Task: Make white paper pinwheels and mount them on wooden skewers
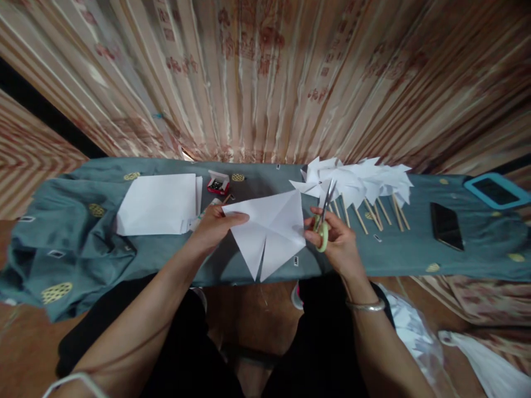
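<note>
My left hand [218,224] pinches the left corner of a white sheet of paper [274,229], thumb on top. The sheet has diagonal creases and one slit running inward from the corner nearest me. In my right hand [338,237] is a pair of scissors [323,224] with pale green handles, blades pointing up and away from me. The right fingers are close to the sheet's right edge; I cannot tell if they touch it. A pile of white paper pinwheels [357,179] on wooden sticks lies behind my right hand.
On the cloth-covered table [406,254], a stack of white paper [160,204] lies left, beside a small red box [218,183] of dark pieces. A phone [446,225] and a blue-framed tablet [496,190] lie right. A curtain [249,83] hangs behind. A plastic bag [415,331] stands below, right.
</note>
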`<control>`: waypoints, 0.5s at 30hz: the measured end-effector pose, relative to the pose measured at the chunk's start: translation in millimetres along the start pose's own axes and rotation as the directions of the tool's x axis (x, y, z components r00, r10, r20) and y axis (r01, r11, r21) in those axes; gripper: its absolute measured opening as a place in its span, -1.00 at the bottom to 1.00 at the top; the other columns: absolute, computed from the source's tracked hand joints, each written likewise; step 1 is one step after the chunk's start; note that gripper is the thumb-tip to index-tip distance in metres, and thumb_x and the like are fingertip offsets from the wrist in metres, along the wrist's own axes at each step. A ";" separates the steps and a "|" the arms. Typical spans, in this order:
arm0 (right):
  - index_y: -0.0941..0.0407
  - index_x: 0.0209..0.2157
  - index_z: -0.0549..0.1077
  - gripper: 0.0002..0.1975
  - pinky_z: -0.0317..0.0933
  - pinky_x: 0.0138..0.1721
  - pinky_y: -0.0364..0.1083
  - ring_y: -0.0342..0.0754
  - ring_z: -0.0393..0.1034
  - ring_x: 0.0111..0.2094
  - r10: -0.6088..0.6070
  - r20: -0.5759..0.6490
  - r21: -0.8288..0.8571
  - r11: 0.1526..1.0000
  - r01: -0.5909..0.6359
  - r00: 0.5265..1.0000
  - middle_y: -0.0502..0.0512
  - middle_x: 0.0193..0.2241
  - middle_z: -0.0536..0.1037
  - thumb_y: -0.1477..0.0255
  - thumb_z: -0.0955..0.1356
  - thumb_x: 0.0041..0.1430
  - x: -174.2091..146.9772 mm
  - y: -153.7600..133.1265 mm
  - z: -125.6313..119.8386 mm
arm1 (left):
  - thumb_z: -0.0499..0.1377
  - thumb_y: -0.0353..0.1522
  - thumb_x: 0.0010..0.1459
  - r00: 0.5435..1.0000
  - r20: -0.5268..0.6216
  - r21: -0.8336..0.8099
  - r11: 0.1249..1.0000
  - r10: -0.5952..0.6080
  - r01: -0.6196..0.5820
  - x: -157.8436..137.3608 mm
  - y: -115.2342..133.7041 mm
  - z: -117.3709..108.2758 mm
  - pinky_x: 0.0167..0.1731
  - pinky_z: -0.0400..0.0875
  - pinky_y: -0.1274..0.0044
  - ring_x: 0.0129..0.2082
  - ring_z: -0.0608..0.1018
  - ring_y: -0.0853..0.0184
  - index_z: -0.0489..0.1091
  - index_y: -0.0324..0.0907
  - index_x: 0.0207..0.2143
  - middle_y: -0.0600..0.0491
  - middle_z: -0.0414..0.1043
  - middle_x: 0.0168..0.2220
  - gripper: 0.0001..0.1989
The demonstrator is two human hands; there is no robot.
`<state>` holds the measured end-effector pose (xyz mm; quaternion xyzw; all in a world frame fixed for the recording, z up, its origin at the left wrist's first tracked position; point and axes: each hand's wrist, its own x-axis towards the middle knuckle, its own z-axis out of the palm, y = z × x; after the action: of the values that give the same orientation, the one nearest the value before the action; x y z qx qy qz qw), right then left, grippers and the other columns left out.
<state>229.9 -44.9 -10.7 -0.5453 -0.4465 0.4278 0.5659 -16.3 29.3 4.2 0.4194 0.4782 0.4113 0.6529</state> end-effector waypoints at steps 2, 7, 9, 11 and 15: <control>0.01 -0.12 0.50 -0.44 0.29 -0.34 -0.14 -0.15 0.40 -0.43 0.041 0.051 -0.007 0.999 -0.041 0.998 -0.09 -0.44 0.58 0.39 0.58 -0.26 -0.3 2.9 2.4 | 0.40 -0.36 -0.34 0.997 0.062 0.034 0.999 -0.034 0.032 -2.3 -1.1 2.8 -0.53 0.32 0.53 -0.62 0.47 0.34 0.53 -0.26 -0.60 0.05 0.52 -0.60 -0.82; 0.06 -0.17 0.50 -0.51 0.27 -0.38 -0.12 -0.16 0.34 -0.51 0.094 0.105 -0.044 0.995 -0.090 0.990 -0.10 -0.50 0.54 0.32 0.57 -0.23 -1.6 9.8 6.6 | 0.40 -0.33 -0.30 0.991 0.114 0.031 0.998 -0.063 0.060 -3.6 -5.9 6.0 -0.50 0.34 0.53 -0.60 0.48 0.35 0.55 -0.26 -0.55 0.05 0.54 -0.57 -0.79; 0.07 -0.20 0.50 -0.53 0.24 -0.41 -0.13 -0.17 0.30 -0.53 0.092 0.083 -0.049 0.995 -0.089 0.992 -0.11 -0.53 0.51 0.30 0.56 -0.24 -1.3 10.0 10.3 | 0.42 -0.30 -0.29 0.995 0.095 -0.004 1.000 -0.029 0.030 -2.4 -7.8 6.8 -0.44 0.38 0.51 -0.54 0.51 0.32 0.55 -0.24 -0.52 0.03 0.56 -0.53 -0.76; 0.07 -0.22 0.49 -0.54 0.21 -0.44 -0.13 -0.17 0.26 -0.55 0.076 0.031 -0.048 0.996 -0.074 0.997 -0.13 -0.58 0.45 0.28 0.55 -0.23 0.2 9.3 14.7 | 0.42 -0.23 -0.23 0.996 0.090 -0.073 0.997 0.019 -0.012 -1.7 -8.9 8.0 -0.36 0.42 0.49 -0.43 0.56 0.26 0.56 -0.22 -0.44 -0.01 0.59 -0.43 -0.71; 0.06 -0.27 0.46 -0.55 0.18 -0.47 -0.14 -0.17 0.20 -0.56 0.025 -0.149 -0.032 0.999 -0.030 0.988 -0.17 -0.62 0.34 0.21 0.54 -0.23 7.3 8.1 20.8 | 0.34 -0.08 -0.08 0.987 0.150 -0.217 0.976 0.061 -0.028 -6.3 -11.5 13.1 -0.11 0.42 0.37 -0.02 0.53 0.08 0.51 -0.17 -0.12 -0.14 0.52 -0.01 -0.49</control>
<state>211.4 -32.6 -18.4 -0.5914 -0.4027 0.3860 0.5824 -3.3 17.8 -2.4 0.3879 0.3691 0.4411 0.7202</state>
